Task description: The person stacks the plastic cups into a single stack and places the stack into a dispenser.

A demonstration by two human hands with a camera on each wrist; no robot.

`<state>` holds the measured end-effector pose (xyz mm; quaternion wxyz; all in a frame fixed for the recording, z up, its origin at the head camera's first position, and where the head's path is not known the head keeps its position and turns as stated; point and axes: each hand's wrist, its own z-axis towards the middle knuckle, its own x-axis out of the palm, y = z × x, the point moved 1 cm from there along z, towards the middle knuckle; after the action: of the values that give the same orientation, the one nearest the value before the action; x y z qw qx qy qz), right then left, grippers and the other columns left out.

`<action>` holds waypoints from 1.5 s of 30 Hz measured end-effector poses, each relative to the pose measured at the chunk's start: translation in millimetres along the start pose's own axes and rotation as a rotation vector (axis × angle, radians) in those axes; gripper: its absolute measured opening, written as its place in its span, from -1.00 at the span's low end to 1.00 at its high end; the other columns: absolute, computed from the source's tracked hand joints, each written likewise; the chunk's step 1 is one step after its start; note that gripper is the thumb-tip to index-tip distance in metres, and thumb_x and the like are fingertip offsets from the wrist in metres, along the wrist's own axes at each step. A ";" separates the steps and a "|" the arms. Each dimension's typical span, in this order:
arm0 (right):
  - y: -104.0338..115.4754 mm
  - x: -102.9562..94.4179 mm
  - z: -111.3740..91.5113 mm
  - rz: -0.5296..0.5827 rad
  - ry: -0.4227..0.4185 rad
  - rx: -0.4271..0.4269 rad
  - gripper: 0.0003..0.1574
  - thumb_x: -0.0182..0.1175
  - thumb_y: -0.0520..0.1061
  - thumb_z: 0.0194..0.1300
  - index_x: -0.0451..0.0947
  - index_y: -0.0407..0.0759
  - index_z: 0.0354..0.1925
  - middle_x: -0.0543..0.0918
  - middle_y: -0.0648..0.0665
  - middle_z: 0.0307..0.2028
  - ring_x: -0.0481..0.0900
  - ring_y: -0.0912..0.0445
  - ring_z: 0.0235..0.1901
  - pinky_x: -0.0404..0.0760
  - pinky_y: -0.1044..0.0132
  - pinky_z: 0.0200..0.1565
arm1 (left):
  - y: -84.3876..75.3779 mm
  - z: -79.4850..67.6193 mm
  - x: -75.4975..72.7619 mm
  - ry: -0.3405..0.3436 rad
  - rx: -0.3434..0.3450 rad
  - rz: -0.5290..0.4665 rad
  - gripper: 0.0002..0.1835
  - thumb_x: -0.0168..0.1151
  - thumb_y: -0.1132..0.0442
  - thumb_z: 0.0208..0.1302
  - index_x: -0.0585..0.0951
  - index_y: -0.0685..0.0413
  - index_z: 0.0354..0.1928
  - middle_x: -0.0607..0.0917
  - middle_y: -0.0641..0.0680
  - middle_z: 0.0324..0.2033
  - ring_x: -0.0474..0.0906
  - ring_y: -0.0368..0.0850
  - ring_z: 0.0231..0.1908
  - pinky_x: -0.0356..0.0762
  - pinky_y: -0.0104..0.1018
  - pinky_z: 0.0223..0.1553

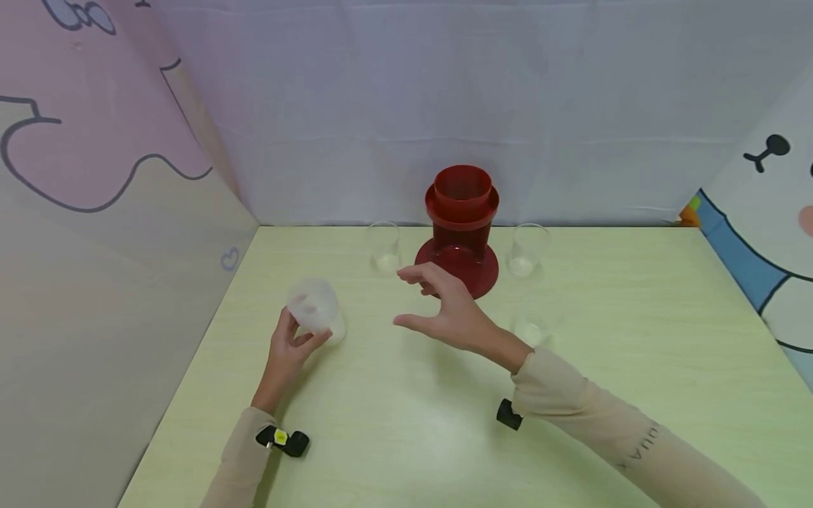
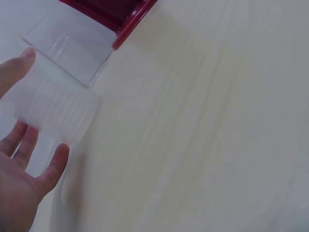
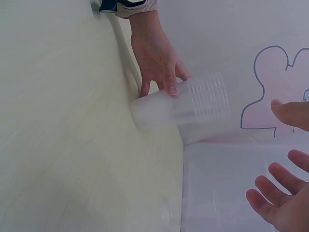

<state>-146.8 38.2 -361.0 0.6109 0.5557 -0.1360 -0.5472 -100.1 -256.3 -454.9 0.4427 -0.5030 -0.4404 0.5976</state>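
At the left of the table, my left hand [image 1: 288, 353] holds a stack of clear plastic cups [image 1: 314, 303], thumb on one side and fingers on the other. The nested rims of the stacked cups [image 3: 207, 99] show as close rings in the right wrist view. My right hand [image 1: 454, 310] hovers over the middle of the table, thumb and fingers spread apart with nothing between them. In the head view its fingertips overlap the base of a red plastic stand [image 1: 462, 233] with a round cup-like top.
Single clear cups stand around the red stand: one cup [image 1: 385, 247] to its left, another cup [image 1: 529, 250] to its right and a third cup [image 1: 532, 328] nearer, beside my right wrist. A pale wall sheet [image 1: 476, 92] hangs behind the table [image 1: 394, 437].
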 end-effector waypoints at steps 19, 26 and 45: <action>0.7 -21.2 -27.2 0.012 -0.047 0.048 -0.26 0.47 -0.17 0.00 0.41 -0.17 0.15 0.51 0.00 0.05 0.47 0.14 0.03 0.51 0.15 0.07 | 1.7 1.0 0.4 0.000 -0.006 -0.009 -0.18 0.37 0.38 0.11 0.17 -0.03 0.37 0.36 0.12 0.22 0.34 -0.12 0.14 0.56 -0.42 -0.11; 29.8 -36.3 -38.5 -0.030 -0.088 0.092 -0.32 0.43 -0.33 -0.01 0.42 -0.32 0.10 0.53 -0.17 0.02 0.51 0.02 -0.01 0.55 0.23 0.01 | -0.1 1.3 0.8 -0.005 -0.008 -0.008 -0.19 0.37 0.39 0.11 0.18 0.00 0.36 0.36 0.12 0.22 0.33 -0.12 0.16 0.56 -0.41 -0.10; -13.1 -67.8 -71.1 -0.163 -0.204 0.006 -0.27 0.48 -0.26 -0.05 0.47 -0.11 0.12 0.55 0.02 0.04 0.45 0.24 0.04 0.49 0.42 0.03 | 1.2 0.5 0.2 -0.012 -0.015 -0.011 -0.18 0.38 0.37 0.11 0.18 -0.05 0.37 0.36 0.10 0.22 0.31 -0.16 0.18 0.55 -0.40 -0.09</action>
<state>-123.2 134.3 -366.4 0.5456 0.5082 -0.1535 -0.6484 -100.7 -256.5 -456.0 0.4396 -0.5002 -0.4505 0.5947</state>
